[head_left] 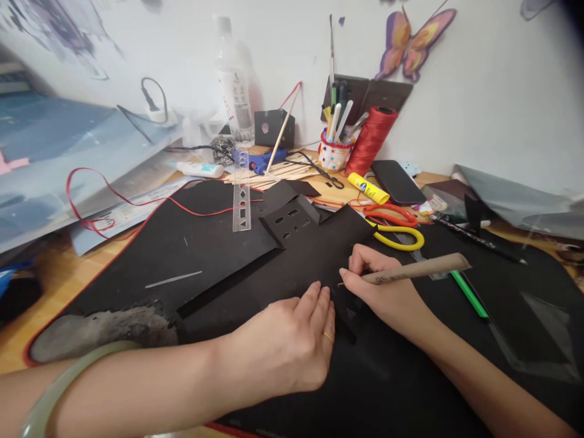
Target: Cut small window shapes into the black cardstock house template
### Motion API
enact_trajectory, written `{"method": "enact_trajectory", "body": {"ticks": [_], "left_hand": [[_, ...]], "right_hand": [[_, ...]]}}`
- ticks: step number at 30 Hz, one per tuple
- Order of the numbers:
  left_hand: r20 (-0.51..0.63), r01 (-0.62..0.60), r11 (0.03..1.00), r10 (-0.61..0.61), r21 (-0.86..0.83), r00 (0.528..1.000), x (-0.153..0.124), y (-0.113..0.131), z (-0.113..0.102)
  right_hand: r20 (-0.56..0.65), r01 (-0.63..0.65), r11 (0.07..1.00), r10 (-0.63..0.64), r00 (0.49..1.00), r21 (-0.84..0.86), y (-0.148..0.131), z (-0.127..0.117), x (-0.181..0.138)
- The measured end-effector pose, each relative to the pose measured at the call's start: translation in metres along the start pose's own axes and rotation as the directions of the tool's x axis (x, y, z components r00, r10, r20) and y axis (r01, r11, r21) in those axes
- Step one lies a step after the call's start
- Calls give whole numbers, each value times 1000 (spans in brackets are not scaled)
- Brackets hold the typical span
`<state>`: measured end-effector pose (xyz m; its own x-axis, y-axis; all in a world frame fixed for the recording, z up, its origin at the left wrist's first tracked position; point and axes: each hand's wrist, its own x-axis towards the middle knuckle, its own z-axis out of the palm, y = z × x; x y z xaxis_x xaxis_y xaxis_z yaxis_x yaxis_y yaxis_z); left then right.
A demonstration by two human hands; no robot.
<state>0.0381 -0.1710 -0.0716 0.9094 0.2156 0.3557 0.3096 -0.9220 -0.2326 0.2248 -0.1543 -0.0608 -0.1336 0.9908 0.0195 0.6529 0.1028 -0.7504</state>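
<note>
My right hand (387,292) pinches a tan-barrelled pen (415,269) with a thin tip, held slanted. That tip points down at black card (310,258) just beside my left fingertips. My left hand (292,340), with a ring on one finger, presses the card down with fingers bent and close together. Some of the card under that hand is hidden. Farther back, the card has folded flaps and a panel with several small cut-out shapes (292,222). A clear stencil ruler (242,201) lies to the left of it.
Orange-and-yellow scissors (401,237) lie near the right hand, with a green stick (468,294) closer in. Behind are a yellow glue stick (368,187), a phone (398,182), a red thread spool (371,141), a pen cup (335,152), a blue glue gun (262,161) and a bottle (237,91).
</note>
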Motion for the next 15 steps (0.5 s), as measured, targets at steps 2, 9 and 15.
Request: {"method": "enact_trajectory", "body": {"ticks": [2,9,15], "left_hand": [[-11,4,1000,-4,-11,1000,0,-1,0],[-10,-5,999,5,-38,1000,2,-1,-2],[-13,-2,999,2,-40,1000,1,-1,-2]], "right_hand": [[-7,4,1000,-5,1000,-3,0,1,0],[-7,12,1000,-12,1000,7,1,1,0],[2,11,1000,-11,1000,4,0,0,0]]}}
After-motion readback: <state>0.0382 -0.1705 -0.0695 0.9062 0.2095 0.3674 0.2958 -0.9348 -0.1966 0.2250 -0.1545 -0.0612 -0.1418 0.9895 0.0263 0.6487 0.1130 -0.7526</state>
